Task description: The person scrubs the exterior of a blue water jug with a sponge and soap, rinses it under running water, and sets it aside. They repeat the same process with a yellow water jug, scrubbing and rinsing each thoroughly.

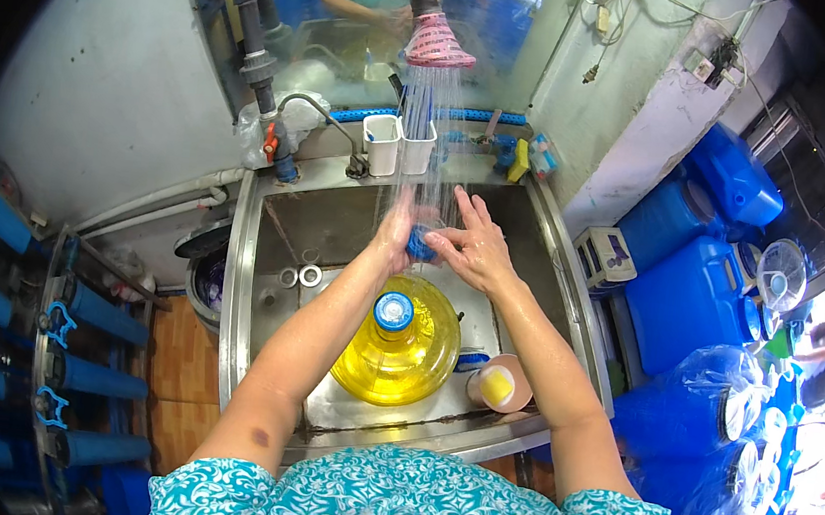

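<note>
Water falls from a pink-wrapped shower head (439, 43) over both hands above a steel sink (236, 269). My left hand (394, 233) holds a small blue round object (422, 243), perhaps a cap, between its fingers and palm. My right hand (476, 240) has its fingers spread, with the thumb at the blue object's right side. Just below the hands, a round bottle of yellow tint (416, 363) with a blue cap (393, 310) stands upright in the sink. To its right are a blue brush (472, 362) and a pinkish cup (517, 389) with a yellow sponge (497, 385) in it.
White plastic holders (380, 150) and a yellow sponge (519, 161) stand on the sink's back ledge. A grey pipe with a red valve handle (270, 143) rises at the left. Blue containers (687, 301) crowd the right side; a metal rack (42, 369) stands at the left.
</note>
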Tool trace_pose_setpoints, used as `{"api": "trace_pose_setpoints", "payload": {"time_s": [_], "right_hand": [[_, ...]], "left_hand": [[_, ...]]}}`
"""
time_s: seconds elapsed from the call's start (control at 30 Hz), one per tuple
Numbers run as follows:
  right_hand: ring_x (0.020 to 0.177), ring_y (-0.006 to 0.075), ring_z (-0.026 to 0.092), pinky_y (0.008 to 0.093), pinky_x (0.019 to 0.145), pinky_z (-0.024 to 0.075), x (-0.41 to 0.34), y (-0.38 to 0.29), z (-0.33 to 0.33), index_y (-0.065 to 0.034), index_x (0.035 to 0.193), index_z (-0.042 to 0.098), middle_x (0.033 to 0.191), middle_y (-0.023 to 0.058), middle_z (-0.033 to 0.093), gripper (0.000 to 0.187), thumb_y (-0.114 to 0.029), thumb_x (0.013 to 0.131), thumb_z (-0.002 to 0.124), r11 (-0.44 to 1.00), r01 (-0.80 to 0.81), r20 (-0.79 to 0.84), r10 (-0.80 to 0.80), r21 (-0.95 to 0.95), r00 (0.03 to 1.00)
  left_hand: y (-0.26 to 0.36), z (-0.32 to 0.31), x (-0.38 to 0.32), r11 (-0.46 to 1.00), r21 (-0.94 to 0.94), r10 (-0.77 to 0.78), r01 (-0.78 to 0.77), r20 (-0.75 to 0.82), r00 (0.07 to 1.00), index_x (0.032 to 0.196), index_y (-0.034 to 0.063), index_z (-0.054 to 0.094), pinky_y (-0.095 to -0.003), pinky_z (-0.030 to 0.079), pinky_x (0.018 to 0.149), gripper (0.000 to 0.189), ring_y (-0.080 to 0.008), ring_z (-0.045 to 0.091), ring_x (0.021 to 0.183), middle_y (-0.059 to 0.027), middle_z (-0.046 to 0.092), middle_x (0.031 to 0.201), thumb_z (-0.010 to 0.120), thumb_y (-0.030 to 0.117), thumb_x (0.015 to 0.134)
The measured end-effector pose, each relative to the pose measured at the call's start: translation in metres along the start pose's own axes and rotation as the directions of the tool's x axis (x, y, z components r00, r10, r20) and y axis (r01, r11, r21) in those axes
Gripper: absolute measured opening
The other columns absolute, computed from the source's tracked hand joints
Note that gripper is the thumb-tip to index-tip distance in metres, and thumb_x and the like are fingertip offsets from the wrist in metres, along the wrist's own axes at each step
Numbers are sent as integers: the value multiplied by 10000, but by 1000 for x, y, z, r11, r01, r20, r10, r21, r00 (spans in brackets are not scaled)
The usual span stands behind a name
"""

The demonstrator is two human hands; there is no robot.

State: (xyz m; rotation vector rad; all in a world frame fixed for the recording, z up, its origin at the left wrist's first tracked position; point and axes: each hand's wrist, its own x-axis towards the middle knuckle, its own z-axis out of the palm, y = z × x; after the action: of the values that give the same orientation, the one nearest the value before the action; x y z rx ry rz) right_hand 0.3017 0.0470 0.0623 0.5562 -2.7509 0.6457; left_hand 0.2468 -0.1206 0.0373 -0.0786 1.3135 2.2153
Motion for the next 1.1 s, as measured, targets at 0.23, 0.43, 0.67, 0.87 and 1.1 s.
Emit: {"api": "trace_pose_setpoints", "payload": {"time_s": [0.23,0.43,0.67,0.87,1.1], "right_hand": [[1381,427,344,520,1112,273,7,-15,9,-73,928,744,1465,212,435,302,-335,937,593,944,183,-142,-148,276,979],[1406,414,305,545,1100,250,19,-9,21,-108,1000,747,1491,196,413,322,-376,930,582,983,44,-210,-6,179,978],[1044,218,613,378,903,500,44,-30,84,-73,1245,551,1110,85,644,363,-317,977,566,-266,-33,166,494,964,853],[1130,361,598,484,956,504,35,-42,65,1,1244,539,1231,196,621,546,-471,1011,395,-775,-277,457,17,568,889],[1127,492,565,519,822,577,55,-26,55,-8,1368,391,1296,331,499,602,-474,1003,281,-817,-218,601,186,534,778]], "left_hand": [[-14,20,3,976,-199,52,-90,-188,981,1408,-53,345,-515,437,1013,944,-358,526,1221,-247,538,1286,280,752,921],[-21,18,1,934,-358,13,-3,25,1000,1347,-33,463,-484,393,1080,825,-350,497,1280,-235,504,1378,248,671,975],[-23,5,14,785,280,618,-553,-284,733,1145,26,602,-372,483,887,295,-272,623,1000,-126,644,1091,460,243,1004],[-10,-52,12,433,882,758,-185,-245,605,1321,125,537,-521,261,1079,520,-357,512,1222,-158,607,1229,411,507,992],[29,-125,11,751,603,595,-269,-441,672,1149,5,638,-318,461,867,421,-182,615,941,-99,690,1045,599,355,918]]}}
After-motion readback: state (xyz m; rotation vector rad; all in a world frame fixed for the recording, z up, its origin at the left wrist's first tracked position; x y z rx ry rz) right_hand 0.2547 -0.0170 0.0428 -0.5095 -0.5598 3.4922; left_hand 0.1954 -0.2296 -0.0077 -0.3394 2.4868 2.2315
